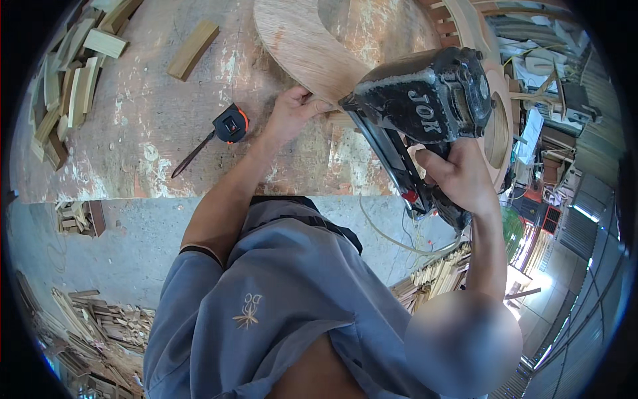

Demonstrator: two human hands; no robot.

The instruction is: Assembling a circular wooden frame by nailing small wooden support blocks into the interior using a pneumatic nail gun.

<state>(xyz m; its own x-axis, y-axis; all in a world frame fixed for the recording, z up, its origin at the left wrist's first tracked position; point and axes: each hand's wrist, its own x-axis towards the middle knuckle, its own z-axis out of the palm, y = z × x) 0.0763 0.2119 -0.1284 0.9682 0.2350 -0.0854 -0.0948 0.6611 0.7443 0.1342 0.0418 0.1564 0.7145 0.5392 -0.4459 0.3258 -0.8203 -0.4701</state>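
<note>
My right hand [460, 176] grips the handle of a black pneumatic nail gun [425, 106], whose nose points at the edge of a curved plywood piece [302, 43] on the workbench. My left hand [291, 114] presses down on that plywood edge right beside the gun's nose. A black and orange tape measure [229, 125] lies on the bench just left of my left hand. A dark pencil-like stick [193, 156] lies next to it.
The paint-stained workbench [133, 120] carries a loose wooden block [193, 50] and a heap of wood offcuts [70, 80] at its left. Wood scraps [100, 326] lie on the concrete floor below. Thin strips [432, 276] are stacked at right, with curved wooden frames [465, 20] behind.
</note>
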